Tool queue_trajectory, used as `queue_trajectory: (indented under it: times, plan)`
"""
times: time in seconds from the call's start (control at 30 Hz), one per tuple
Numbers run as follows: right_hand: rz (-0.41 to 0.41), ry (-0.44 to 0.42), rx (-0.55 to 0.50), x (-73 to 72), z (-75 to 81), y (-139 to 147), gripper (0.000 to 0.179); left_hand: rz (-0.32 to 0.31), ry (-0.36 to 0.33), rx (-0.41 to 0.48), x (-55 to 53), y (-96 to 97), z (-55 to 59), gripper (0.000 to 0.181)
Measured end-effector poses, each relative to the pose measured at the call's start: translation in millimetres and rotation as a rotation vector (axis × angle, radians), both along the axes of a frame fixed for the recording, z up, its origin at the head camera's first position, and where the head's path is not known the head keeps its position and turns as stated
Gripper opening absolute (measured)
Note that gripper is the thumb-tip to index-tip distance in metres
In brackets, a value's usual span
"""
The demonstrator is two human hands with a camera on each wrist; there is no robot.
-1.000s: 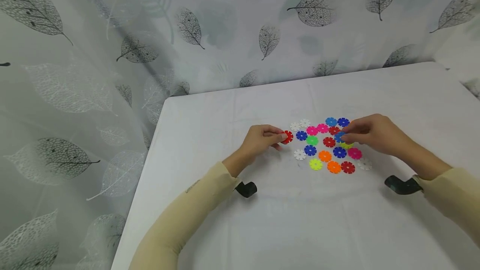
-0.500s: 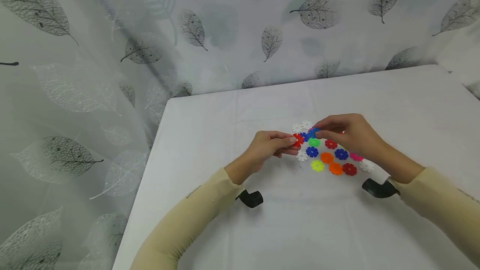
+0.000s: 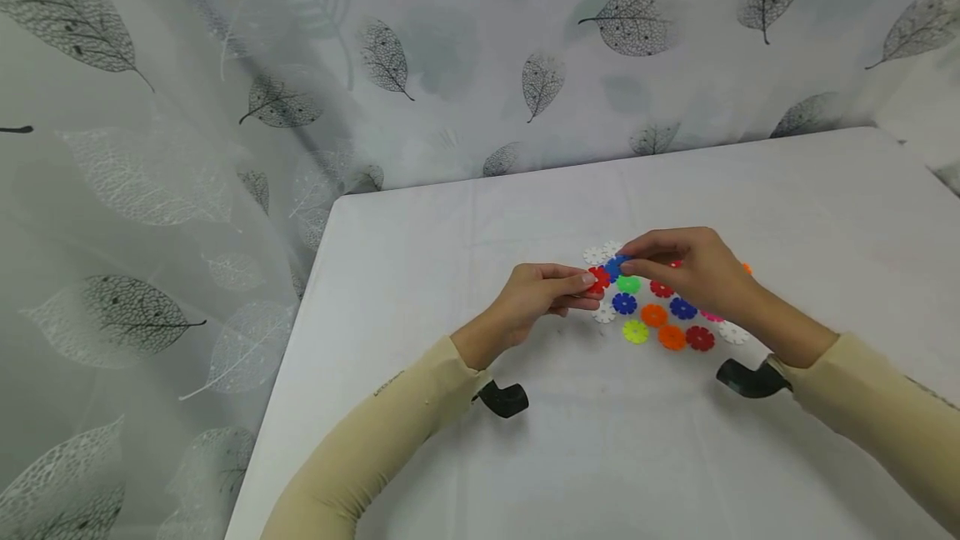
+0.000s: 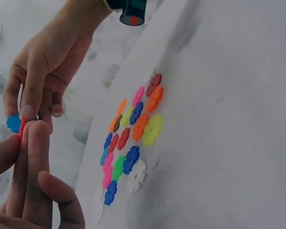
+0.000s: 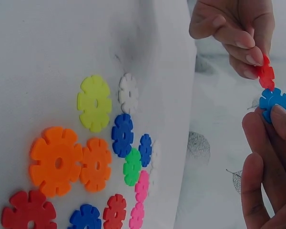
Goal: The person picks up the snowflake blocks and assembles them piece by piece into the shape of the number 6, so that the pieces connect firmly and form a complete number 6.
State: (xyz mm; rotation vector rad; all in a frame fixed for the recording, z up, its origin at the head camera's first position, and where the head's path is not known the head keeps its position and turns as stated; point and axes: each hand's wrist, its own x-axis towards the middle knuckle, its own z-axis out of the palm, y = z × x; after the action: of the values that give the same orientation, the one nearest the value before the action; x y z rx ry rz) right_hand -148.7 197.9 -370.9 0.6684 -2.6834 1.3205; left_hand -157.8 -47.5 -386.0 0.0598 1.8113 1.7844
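Left hand [image 3: 534, 297] pinching red disc [image 5: 266, 75], right hand [image 3: 696, 268] pinching blue disc [image 5: 273, 98], discs now touching, earlier apart

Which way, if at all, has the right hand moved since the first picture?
Yes, leftward in the head view: the right hand has come closer to the green notched disc lying on the white tabletop.
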Motion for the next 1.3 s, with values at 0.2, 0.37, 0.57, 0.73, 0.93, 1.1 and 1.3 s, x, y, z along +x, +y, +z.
queue_trajectory:
  times: [0.2,0.37,0.57,0.73,0.93,1.1,1.3]
  plan:
    - [0.005,-0.016,-0.023,-0.1,-1.0,-1,0.017,0.006,-0.026,0.022,0.2,1.1,-0.2,0.023]
    - [0.016,-0.023,-0.051,-0.6,-2.8,-2,0.016,0.020,-0.036,0.041,0.9,1.4,0.6,0.023]
    - [-0.006,-0.013,-0.076,0.2,-4.9,-7,0.014,0.033,-0.012,0.060,1.9,0.5,2.4,0.022]
    - [0.011,-0.009,-0.114,0.7,-7.7,-9,0.015,0.042,-0.022,0.056,1.9,0.2,2.7,0.021]
    - [0.046,-0.024,-0.150,0.7,-8.6,-9,0.018,0.038,-0.037,0.063,2.1,2.0,1.5,0.020]
    - [0.055,-0.033,-0.155,1.5,-9.9,-10,0.016,0.029,-0.033,0.053,2.7,1.8,-0.1,0.020]
    - [0.087,-0.001,-0.113,1.4,-10.9,-7,0.020,-0.043,-0.019,0.036,1.2,-2.9,-5.4,0.019]
